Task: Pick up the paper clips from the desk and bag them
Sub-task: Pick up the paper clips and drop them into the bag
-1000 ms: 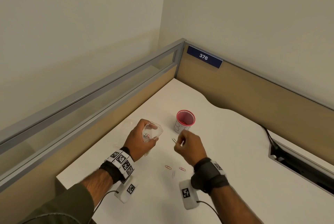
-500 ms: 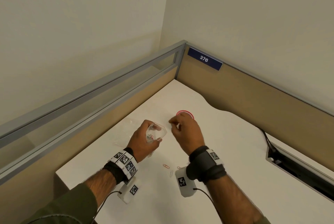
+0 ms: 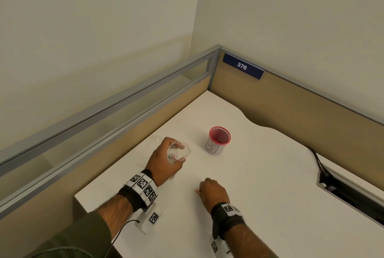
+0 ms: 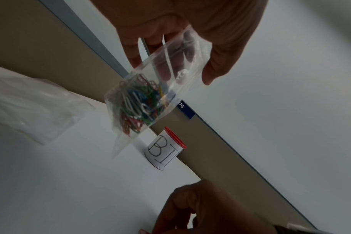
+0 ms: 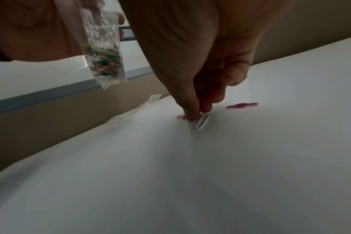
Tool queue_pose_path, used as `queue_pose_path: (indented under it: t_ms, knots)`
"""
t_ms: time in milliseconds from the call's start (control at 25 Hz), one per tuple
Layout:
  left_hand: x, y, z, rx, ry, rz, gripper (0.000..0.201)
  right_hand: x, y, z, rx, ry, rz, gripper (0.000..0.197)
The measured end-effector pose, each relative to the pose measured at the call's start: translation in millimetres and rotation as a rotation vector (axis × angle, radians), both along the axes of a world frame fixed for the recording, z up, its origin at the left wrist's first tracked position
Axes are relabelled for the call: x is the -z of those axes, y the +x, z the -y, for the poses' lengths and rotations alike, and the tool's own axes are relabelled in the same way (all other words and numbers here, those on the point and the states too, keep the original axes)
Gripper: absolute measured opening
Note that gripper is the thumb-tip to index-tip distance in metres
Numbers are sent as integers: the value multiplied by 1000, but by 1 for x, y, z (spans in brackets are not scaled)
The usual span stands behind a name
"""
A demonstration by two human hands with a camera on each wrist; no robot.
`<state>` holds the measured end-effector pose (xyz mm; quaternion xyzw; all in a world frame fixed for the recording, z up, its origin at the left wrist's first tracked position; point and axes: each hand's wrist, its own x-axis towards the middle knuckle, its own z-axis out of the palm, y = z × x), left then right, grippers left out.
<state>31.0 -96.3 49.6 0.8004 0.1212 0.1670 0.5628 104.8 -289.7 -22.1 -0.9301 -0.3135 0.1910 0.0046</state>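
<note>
I see the left hand (image 3: pixel 164 161) mid-frame in the head view, fingers curled round a clear bag (image 4: pixel 150 95), mouth open, coloured clips bunched in its bottom. The right hand (image 3: pixel 214 194), lower centre, has fingertips (image 5: pixel 192 116) pinched down on a pink paper clip (image 5: pixel 180 117) on the desk (image 3: pixel 259 185); a white clip (image 5: pixel 202 121) touches them. Another pink clip (image 5: pixel 241 105) lies right of them (red-rimmed cup (image 3: pixel 218 140) beyond).
</note>
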Motion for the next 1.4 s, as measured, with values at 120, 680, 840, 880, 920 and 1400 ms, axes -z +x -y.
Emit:
queue_pose_path:
  t_ms: [120,680,840,880,920,1400]
  knots:
    - [1,1,-2,-13,6,-9,42,1,5,-1,27,-23,-13,19]
    - [0,-1,-3,-32,9,-25,43,-5,14,-14,192,10,-288,18]
    - [0,-1,-6,-39,10,-22,43,-4,13,-12,112,-44,-256,20]
    - [1,-1,-6,-37,13,-23,43,-4,11,-11,72,-57,-211,22]
    - [0,-1,-6,-35,15,-22,43,-3,9,-10,30,-68,-165,24]
    - [1,6,4,-3,27,-9,44,-158,13,-38,83,809,105,3]
